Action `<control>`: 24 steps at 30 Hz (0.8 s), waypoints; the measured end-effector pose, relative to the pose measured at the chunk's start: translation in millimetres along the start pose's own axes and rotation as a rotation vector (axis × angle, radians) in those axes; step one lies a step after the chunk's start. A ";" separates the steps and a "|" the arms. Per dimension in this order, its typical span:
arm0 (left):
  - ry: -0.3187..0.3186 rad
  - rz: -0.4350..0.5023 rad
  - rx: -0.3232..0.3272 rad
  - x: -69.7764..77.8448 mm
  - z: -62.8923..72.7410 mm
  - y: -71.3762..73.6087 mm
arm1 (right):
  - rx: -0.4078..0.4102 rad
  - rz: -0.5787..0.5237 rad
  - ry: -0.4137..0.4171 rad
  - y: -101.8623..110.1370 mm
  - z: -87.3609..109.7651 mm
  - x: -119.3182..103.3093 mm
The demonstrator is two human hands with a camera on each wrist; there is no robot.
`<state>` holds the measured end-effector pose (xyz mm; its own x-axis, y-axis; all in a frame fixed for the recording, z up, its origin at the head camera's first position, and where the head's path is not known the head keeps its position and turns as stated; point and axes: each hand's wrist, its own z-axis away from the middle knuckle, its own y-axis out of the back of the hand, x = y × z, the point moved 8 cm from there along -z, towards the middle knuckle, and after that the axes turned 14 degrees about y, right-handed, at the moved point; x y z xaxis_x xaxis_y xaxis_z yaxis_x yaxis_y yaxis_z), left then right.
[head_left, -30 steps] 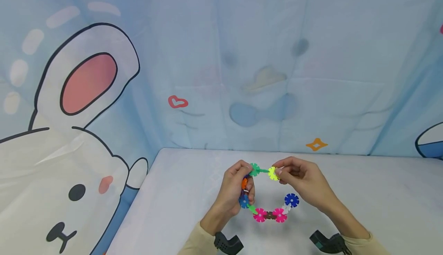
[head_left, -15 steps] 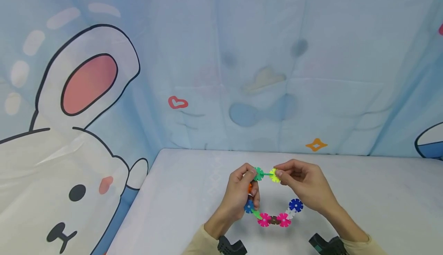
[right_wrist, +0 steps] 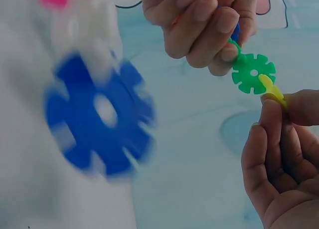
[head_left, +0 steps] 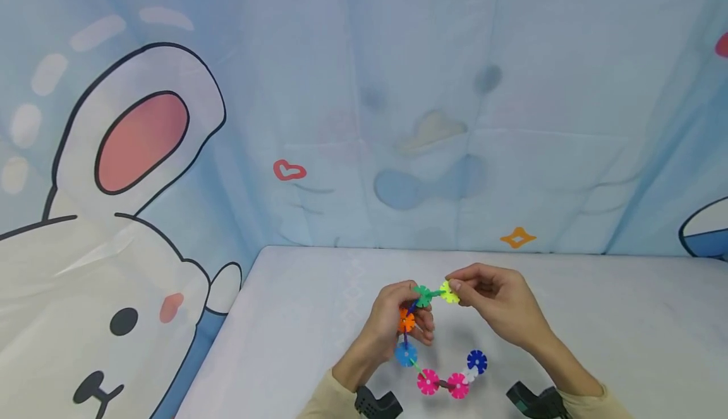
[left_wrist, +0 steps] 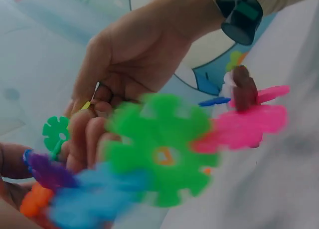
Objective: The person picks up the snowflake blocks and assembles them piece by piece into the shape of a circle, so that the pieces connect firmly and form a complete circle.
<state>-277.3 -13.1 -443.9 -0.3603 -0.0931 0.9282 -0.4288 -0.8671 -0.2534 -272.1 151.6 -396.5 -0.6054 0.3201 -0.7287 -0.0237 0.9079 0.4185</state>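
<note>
A chain of interlocking snowflake discs hangs in a curve between and below both hands in the head view. My left hand pinches it near the green disc, its lower fingers behind the orange disc. With thumb and fingertips, my right hand pinches the yellow disc, joined to the green part of the chain. Lower down follow a light blue disc, two pink discs with a brown one between, a white one, and a dark blue disc at the free end, blurred in the right wrist view.
A white-covered table lies beneath the hands. Behind it hangs a light blue curtain printed with a rabbit, a heart and other shapes. Dark wrist cameras sit at both cuffs.
The chain's lower part has dropped and swung lower. My left fingers have shifted, baring more of the orange disc. The right hand keeps its pinch on the yellow disc.
</note>
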 end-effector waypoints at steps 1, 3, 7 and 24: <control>0.007 -0.011 0.005 -0.5 -0.2 0.7 | -0.011 -0.007 0.000 -1.5 0.0 0.6; 0.016 -0.035 0.017 -2.2 -0.7 1.5 | -0.038 -0.023 -0.004 -5.3 0.3 2.5; 0.043 -0.083 0.069 -9.3 -2.2 5.0 | -0.096 -0.030 -0.021 -12.8 2.0 6.3; 0.029 -0.152 0.157 -13.4 -6.9 18.4 | -0.255 0.569 -0.087 22.3 12.1 95.9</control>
<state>-286.1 -24.3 -463.0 -0.3262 0.0566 0.9436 -0.3465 -0.9359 -0.0636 -321.0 205.8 -463.6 -0.5119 0.7651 -0.3906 0.0878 0.4989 0.8622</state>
